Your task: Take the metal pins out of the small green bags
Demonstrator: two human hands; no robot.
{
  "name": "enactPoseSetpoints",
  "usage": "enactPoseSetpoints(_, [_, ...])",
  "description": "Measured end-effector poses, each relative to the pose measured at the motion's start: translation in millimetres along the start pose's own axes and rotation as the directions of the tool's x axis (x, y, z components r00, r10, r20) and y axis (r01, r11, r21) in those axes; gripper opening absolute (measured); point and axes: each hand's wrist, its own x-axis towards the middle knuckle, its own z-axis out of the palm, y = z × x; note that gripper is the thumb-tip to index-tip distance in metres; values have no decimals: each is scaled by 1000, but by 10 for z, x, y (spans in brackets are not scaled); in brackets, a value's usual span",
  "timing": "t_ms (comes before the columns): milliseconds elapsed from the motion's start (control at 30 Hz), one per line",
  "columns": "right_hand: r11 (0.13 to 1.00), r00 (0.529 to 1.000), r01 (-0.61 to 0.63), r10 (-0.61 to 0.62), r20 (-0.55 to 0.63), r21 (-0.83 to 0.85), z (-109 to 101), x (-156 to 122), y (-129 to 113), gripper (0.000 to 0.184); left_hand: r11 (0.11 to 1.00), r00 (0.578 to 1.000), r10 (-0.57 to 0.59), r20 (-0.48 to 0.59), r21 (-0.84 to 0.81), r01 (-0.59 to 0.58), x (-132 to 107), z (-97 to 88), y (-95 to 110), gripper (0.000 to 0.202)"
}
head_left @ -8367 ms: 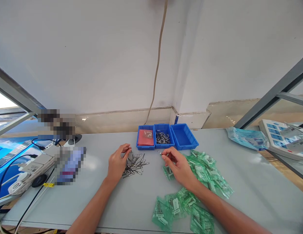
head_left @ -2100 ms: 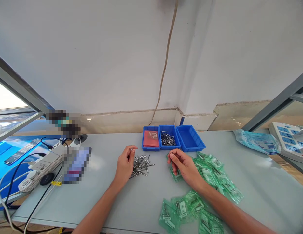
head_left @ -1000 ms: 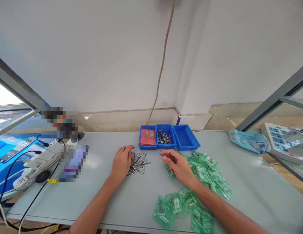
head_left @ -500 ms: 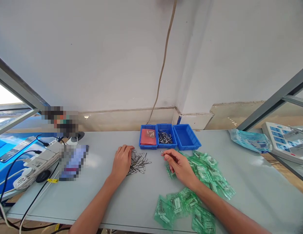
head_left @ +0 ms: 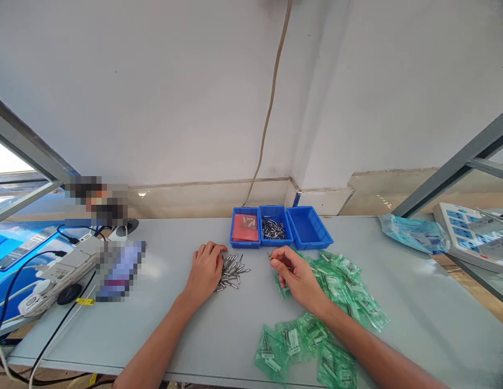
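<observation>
Right hand (head_left: 289, 273): pinched shut, thumb against forefinger, on a small metal part (head_left: 269, 254); raised above the table (head_left: 210, 340).
Metal part: mostly hidden in the pinch; exact shape too small to make out.
Left hand (head_left: 205, 273): curled palm down beside the pins (head_left: 234, 271); impossible to tell whether gripping anything.
Pins: heaped loose between the two hands; partly hidden by the left one.
Packets (head_left: 330, 281): green, strewn beside and below the right forearm (head_left: 356, 329), partly covered by it; filled with small pieces, blurred through the film.
Bins (head_left: 310, 227): three, blue, side by side near the wall (head_left: 194, 108); red sheet (head_left: 243, 233) in the leftmost, metal pieces (head_left: 273, 228) in the middle.
Left edge: power strip (head_left: 56, 275) and cords (head_left: 12, 286), cut off; pixelated patch (head_left: 121, 270), unreadable.
Right edge: socket board (head_left: 462, 235), cut off.
</observation>
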Motion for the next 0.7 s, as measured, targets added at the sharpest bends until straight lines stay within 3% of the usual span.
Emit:
enactPoseSetpoints(367, [996,999,-23,26,-25,83,-18,42,18,33,991,996,25,90,-131,-13,-69,9,188,29])
enactPoseSetpoints(567, [996,999,-12,15,-39,90,-13,44,6,34,992,990,103,93,-90,-94,-111,31,213,46])
enactPoseSetpoints(700, [996,999,-11,15,-47,87,-15,48,-10,36,991,991,116,71,-74,-110,-117,58,198,31])
